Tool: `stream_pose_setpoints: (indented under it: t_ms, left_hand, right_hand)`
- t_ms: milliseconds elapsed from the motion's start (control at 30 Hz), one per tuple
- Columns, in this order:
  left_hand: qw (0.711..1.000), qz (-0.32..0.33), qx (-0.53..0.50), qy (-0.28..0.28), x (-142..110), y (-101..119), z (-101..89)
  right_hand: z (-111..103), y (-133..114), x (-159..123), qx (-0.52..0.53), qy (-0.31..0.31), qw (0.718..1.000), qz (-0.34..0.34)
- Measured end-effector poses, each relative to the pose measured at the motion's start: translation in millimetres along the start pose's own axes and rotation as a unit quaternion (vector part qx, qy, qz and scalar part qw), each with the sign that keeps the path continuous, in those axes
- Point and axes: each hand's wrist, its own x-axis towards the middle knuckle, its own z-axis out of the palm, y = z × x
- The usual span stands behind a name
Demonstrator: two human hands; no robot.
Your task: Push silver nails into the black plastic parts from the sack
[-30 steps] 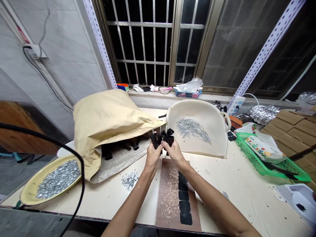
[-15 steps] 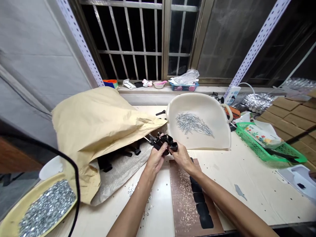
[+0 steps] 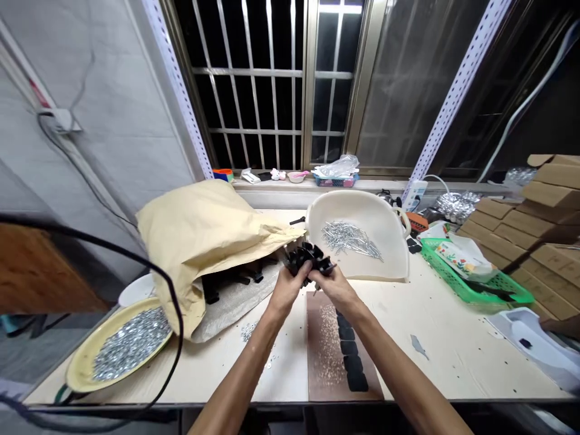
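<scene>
Both hands meet in front of the mouth of a large paper sack (image 3: 203, 223). My left hand (image 3: 289, 288) is closed round a bunch of black plastic clips (image 3: 304, 257), its thumb on top. My right hand (image 3: 334, 285) grips the same bunch from the other side. The exact kind of these black parts is hard to make out. More black pieces (image 3: 242, 277) show inside the sack's opening. Just beyond my hands stands a white scoop-shaped tray (image 3: 362, 266) with a pile of long nails or screws (image 3: 351, 238).
A brown board (image 3: 319, 386) with a row of black pads (image 3: 350, 348) lies below my hands. At left, a yellow bowl (image 3: 77, 371) holds small metal nuts, with a black cable (image 3: 177, 302) crossing nearby. At right are a green basket (image 3: 521, 296) and cardboard boxes (image 3: 548, 272).
The camera view has tilted up and shifted. Both hands still hold the black bunch, which now looks more tightly gathered and turned upward between them.
</scene>
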Motion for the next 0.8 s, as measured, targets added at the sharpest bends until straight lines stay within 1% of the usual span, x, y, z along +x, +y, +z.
stream_pose_setpoints:
  t_ms: [67,100,167,233,267,300,400,433,467,567,633,667,733,800]
  left_hand:
    - [1.000,0.018,0.014,-0.015,-9.3,11.4,7.0]
    - [0.999,0.024,0.029,-0.020,-13.7,14.6,11.2]
    - [0.997,0.031,0.063,-0.021,-23.4,17.2,21.1]
    - [0.995,0.035,0.080,-0.037,-34.9,17.0,32.4]
    - [0.995,0.038,0.081,-0.052,-41.2,16.7,38.3]
    - [0.994,0.045,0.079,-0.063,-47.5,16.7,44.2]
    - [0.992,0.059,0.079,-0.080,-62.9,18.1,60.4]
    - [0.992,0.056,0.078,-0.087,-66.2,18.9,65.0]
    - [0.992,0.049,0.075,-0.093,-68.5,19.8,69.1]
    - [0.993,0.032,0.059,-0.100,-70.6,21.8,76.8]
    - [0.994,0.055,0.061,-0.073,-69.2,22.4,77.6]
    - [0.994,0.072,0.065,-0.045,-68.0,22.6,76.8]
    - [0.992,0.097,0.070,0.032,-65.5,23.2,73.3]
    - [0.988,0.101,0.064,0.096,-64.2,23.9,68.1]
  right_hand:
    - [-3.2,-12.6,-11.5,0.017,0.001,1.000,0.015]
    - [-5.6,-15.7,-16.6,0.020,0.013,0.999,0.024]
    - [-11.4,-18.2,-26.5,0.018,0.051,0.997,0.045]
    - [-17.6,-19.6,-38.0,0.006,0.075,0.995,0.061]
    - [-20.6,-21.0,-44.7,-0.004,0.082,0.995,0.048]
    - [-23.4,-23.1,-51.7,-0.014,0.088,0.996,0.020]
    - [-30.2,-31.3,-70.6,-0.039,0.115,0.988,-0.096]
    - [-31.8,-33.7,-75.0,-0.039,0.126,0.984,-0.123]
    - [-33.1,-35.8,-78.3,-0.038,0.134,0.981,-0.136]
    - [-34.6,-40.5,-83.7,-0.033,0.134,0.981,-0.134]
    - [-33.2,-44.0,-86.2,-0.018,0.137,0.984,-0.116]
    - [-31.9,-46.0,-87.8,-0.004,0.152,0.983,-0.106]
    - [-28.8,-49.9,-92.1,0.018,0.203,0.974,-0.097]
    - [-26.1,-52.5,-97.4,0.023,0.247,0.964,-0.101]
